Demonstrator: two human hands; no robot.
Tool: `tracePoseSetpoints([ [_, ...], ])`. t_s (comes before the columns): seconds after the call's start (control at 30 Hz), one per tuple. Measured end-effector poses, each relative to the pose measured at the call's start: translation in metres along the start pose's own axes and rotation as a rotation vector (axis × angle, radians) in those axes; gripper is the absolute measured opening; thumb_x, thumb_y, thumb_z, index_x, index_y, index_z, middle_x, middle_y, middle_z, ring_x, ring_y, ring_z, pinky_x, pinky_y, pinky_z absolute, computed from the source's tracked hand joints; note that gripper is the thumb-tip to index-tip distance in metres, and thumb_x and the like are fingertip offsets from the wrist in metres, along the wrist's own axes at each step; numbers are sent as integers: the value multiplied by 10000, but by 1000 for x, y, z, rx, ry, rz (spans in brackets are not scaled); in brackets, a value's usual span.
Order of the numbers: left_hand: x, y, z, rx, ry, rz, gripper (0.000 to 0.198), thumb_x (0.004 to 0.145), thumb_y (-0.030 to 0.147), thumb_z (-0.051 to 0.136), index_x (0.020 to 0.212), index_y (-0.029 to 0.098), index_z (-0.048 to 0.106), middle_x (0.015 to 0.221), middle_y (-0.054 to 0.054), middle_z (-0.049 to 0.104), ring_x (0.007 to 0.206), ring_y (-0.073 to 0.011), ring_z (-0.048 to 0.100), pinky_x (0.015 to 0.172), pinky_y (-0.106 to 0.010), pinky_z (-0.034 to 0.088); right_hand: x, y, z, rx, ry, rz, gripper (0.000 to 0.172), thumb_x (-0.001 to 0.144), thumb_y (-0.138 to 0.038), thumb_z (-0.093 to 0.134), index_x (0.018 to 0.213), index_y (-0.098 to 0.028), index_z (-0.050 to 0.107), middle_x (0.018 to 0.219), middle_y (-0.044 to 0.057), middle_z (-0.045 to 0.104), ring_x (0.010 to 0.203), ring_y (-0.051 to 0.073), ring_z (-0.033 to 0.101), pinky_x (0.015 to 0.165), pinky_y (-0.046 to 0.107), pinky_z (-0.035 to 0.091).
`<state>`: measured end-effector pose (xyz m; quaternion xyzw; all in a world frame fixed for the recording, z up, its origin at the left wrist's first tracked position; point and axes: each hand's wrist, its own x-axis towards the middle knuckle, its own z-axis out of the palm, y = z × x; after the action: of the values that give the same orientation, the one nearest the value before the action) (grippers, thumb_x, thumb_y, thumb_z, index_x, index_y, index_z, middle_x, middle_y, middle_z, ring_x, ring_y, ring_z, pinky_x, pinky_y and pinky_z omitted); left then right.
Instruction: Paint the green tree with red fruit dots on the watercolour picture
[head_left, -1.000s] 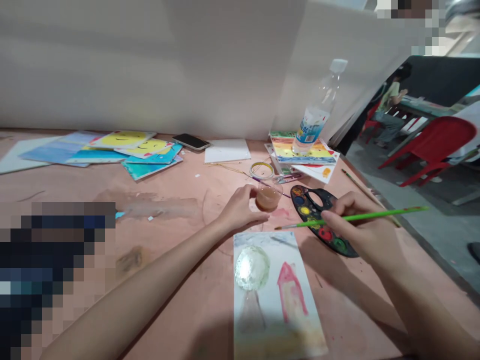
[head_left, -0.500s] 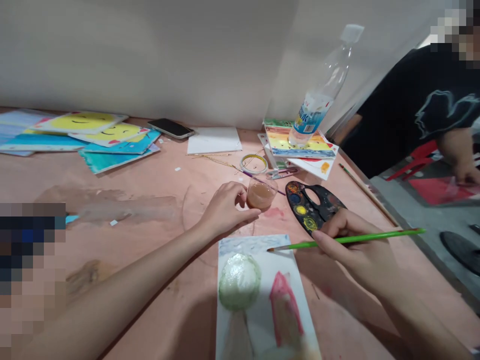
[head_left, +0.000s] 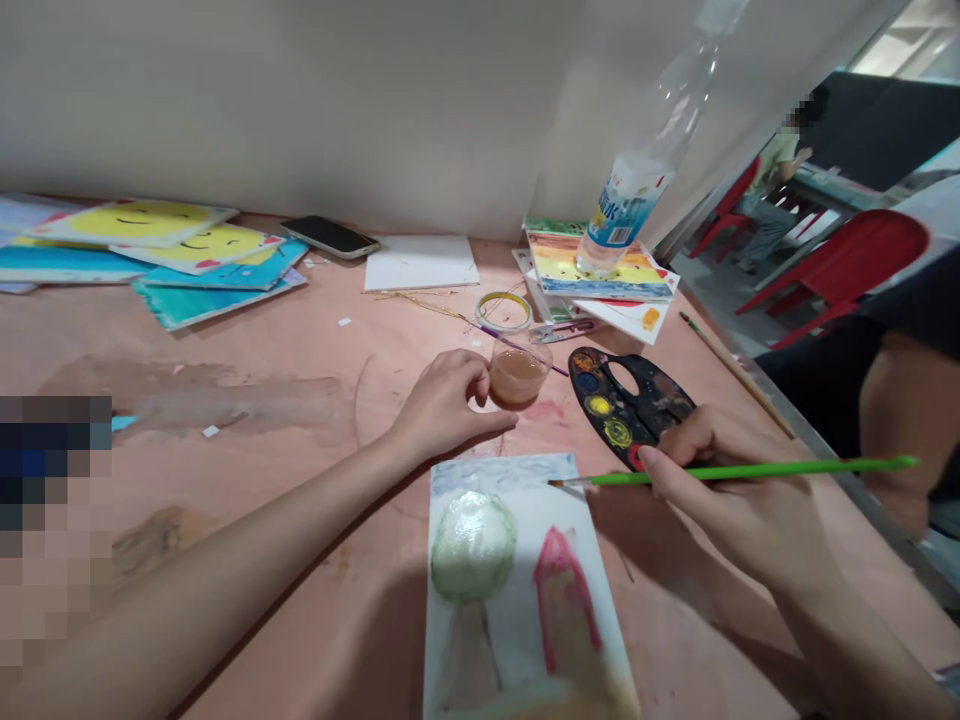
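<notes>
Between the thumb and fingers of my right hand [head_left: 720,480] is a green paintbrush [head_left: 780,467], its bristles at the upper right part of a small painting [head_left: 517,640]. The painting shows a green-edged round treetop, a pink-outlined pointed shape and a blue strip along the top. My left hand [head_left: 450,400] rests on the table beside a clear plastic cup [head_left: 520,375] of brownish water. Its curled fingers come up to the cup's left side, and the thumb stretches out in front. Close behind my right hand lies a black paint palette [head_left: 630,400] with yellow, blue, orange and red paint.
Behind the cup are a tape roll [head_left: 504,311] and a thin purple brush [head_left: 540,362]. A bottle [head_left: 626,205] stands on stacked paintings [head_left: 555,285]. A phone [head_left: 330,237], a white sheet [head_left: 421,262] and smiley paintings [head_left: 135,220] line the back. Another person's arm [head_left: 900,430] is at right.
My brush tip has shifted slightly right along the painting's top. The person at the right has moved lower, uncovering red chairs and another seated person. The whole view has tilted a little.
</notes>
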<state>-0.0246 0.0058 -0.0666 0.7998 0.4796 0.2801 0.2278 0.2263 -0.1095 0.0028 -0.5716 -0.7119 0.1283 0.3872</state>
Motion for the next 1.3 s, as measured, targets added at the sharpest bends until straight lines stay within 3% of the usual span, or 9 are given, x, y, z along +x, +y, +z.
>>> tracePoseSetpoints([
  [0.2,-1,1,-1,39,-15,-16,448,597,386,881,693,222,476,949,-29,597,973,-266,544,807,-365,421,1,-1,-4,27,16,25,294,867,-240,641,621,-245,481,528,-38,506,454,137,463,409,274,330],
  [0.37,0,-2,1,44,-26,13,485,583,396,896,702,223,459,999,-42,599,1028,-287,540,840,-382,430,5,16,-8,59,318,64,221,819,-266,741,700,-260,554,607,-37,603,539,163,585,466,285,417],
  [0.47,1,-3,1,50,-30,17,497,583,416,898,695,222,455,1017,-48,602,1045,-293,538,863,-394,426,13,32,-7,35,386,147,237,824,-343,759,702,-243,583,631,-16,634,566,168,610,497,292,432],
  [0.7,1,-1,-1,61,-33,37,487,607,422,890,702,226,455,957,-36,588,972,-270,537,820,-382,427,30,60,0,-30,318,167,259,836,-399,741,714,-222,596,624,-18,636,529,159,580,479,293,397],
  [0.87,1,0,-1,66,-28,34,474,604,385,885,700,228,448,938,-36,581,966,-269,536,789,-374,421,33,57,5,23,223,176,233,851,-391,728,748,-223,603,585,-35,615,516,158,590,493,287,417],
  [1.3,2,-3,0,69,-29,42,450,615,429,862,708,221,474,899,-13,564,914,-242,515,760,-345,391,36,56,8,29,217,138,245,856,-367,714,707,-226,580,611,-20,628,504,155,584,481,296,418],
])
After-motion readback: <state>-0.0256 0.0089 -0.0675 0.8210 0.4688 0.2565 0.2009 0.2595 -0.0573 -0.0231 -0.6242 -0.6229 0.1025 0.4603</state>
